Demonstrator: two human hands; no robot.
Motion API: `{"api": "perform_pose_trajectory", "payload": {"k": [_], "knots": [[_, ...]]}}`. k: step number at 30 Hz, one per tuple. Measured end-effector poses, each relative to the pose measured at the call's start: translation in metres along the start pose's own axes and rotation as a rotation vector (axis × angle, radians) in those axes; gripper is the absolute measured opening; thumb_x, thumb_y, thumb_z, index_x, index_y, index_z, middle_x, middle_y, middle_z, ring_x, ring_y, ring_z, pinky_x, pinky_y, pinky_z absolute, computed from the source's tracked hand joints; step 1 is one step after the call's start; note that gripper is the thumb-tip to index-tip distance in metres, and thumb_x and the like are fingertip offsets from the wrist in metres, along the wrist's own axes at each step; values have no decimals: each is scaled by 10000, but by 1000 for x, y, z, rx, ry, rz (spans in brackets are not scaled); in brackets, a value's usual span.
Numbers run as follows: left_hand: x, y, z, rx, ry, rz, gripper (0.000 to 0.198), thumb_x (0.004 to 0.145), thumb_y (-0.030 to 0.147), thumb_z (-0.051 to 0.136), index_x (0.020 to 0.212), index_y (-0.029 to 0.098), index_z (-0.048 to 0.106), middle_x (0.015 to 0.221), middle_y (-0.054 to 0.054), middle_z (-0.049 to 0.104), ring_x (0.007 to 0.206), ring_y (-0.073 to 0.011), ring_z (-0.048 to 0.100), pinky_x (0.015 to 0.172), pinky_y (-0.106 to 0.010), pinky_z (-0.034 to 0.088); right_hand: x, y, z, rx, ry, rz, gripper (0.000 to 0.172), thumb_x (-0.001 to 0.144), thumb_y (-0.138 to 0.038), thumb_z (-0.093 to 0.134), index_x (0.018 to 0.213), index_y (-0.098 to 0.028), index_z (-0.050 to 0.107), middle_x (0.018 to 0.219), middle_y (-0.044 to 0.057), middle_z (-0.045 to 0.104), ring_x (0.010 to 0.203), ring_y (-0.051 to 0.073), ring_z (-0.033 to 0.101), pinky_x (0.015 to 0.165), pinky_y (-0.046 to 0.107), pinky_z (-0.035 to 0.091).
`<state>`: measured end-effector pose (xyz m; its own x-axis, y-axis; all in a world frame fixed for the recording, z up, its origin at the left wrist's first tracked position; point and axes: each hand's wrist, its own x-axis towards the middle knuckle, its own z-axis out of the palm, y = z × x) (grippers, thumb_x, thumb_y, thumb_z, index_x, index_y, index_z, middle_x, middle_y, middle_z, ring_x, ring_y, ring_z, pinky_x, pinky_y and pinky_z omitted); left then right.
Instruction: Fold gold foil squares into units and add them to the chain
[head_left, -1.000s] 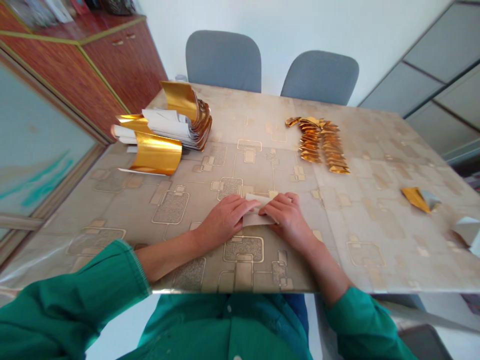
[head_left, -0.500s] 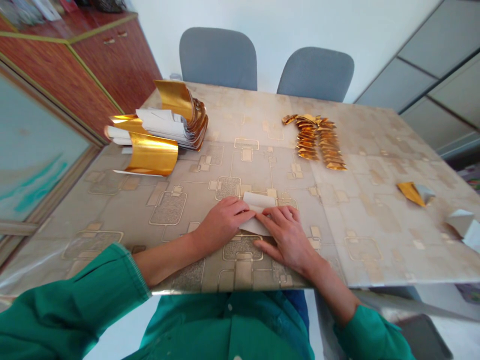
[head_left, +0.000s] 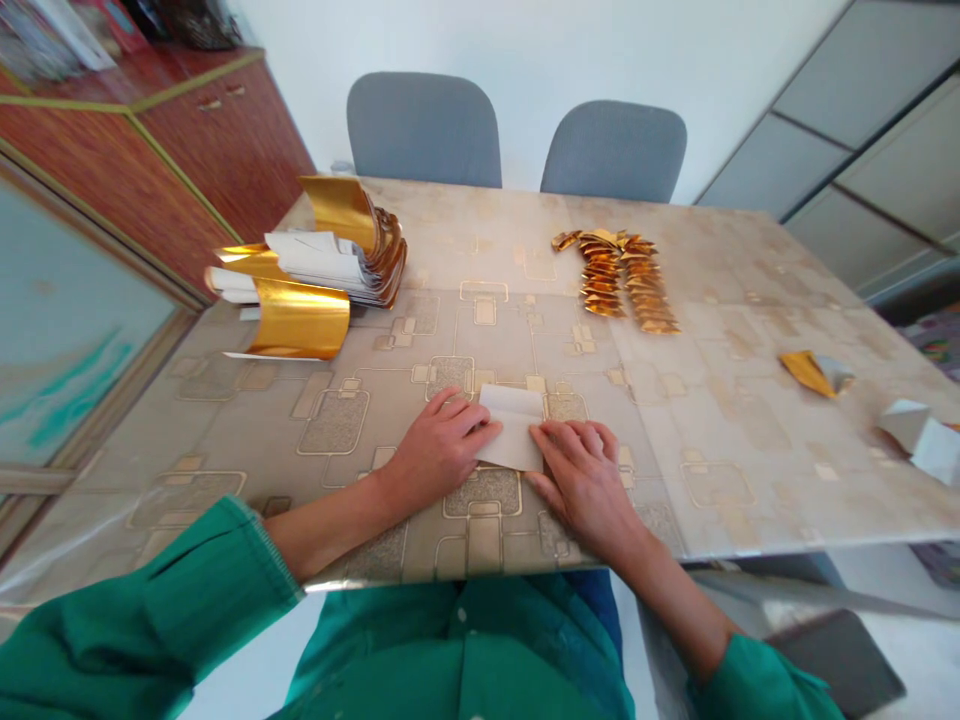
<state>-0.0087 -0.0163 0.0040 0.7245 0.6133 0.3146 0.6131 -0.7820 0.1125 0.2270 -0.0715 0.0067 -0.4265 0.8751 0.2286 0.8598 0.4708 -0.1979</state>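
Note:
A small sheet of folded paper point(head_left: 511, 428), white side up with a crease across it, lies flat on the table near its front edge. My left hand point(head_left: 439, 440) grips its left edge, fingers bent and pressed together, with the fingertips resting on the white face. On the right edge, my right hand point(head_left: 583, 485) holds the sheet with fingertips on top and thumb close to the lower corner. The underside of the sheet is hidden.
Stacked gold-and-white paper sheets point(head_left: 352, 250) curl at the left, with a loose gold sheet point(head_left: 300, 318) before them. Two rows of folded gold pieces point(head_left: 619, 275) lie at the back. Crumpled gold paper point(head_left: 814, 373) and white paper point(head_left: 922, 440) lie right. Two grey chairs point(head_left: 424, 130) stand behind.
The paper's upper part, which was curled up, now lies flatter. My right hand has slid right, away from my left, uncovering more of the sheet. The view has shifted slightly.

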Motion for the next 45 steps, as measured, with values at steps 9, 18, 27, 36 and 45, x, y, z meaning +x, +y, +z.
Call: {"api": "perform_pose_trajectory", "payload": {"k": [9,18,27,36,45], "knots": [[-8,-3,-4,81,33,-26,283,914,99,488,1105,206,667,1027,-62,672,975,-221,592,1099,-510,338,2,-3,-4,-46,61,54,300,973,-366,531,1180,-176,637,1147,109,658,1084,281,500,1008,479,309],[-10,1,-6,121,25,-53,261,917,126,504,1100,203,673,978,-57,660,951,-224,584,1112,-534,321,20,-30,10,-13,67,59,263,977,-307,502,1161,-189,649,1035,103,652,950,254,532,832,408,379],[-9,-4,-6,-1,77,-35,135,948,271,591,946,193,701,1019,-62,667,990,-216,597,1108,-539,341,13,-8,3,-53,98,70,202,970,-275,533,1085,-194,677,1011,77,679,947,237,538,872,395,342],[-8,-2,4,5,121,75,121,964,231,574,990,200,688,1015,-39,681,1029,-183,595,1137,-467,350,33,13,0,-63,103,-49,174,955,-309,580,875,-210,699,903,57,685,918,228,528,846,374,333],[-2,-6,0,-111,109,4,178,981,268,554,934,218,717,903,-22,665,879,-172,563,1041,-424,394,57,8,13,-81,93,135,213,896,-359,660,762,-202,605,771,51,667,797,223,539,687,335,290]]}}
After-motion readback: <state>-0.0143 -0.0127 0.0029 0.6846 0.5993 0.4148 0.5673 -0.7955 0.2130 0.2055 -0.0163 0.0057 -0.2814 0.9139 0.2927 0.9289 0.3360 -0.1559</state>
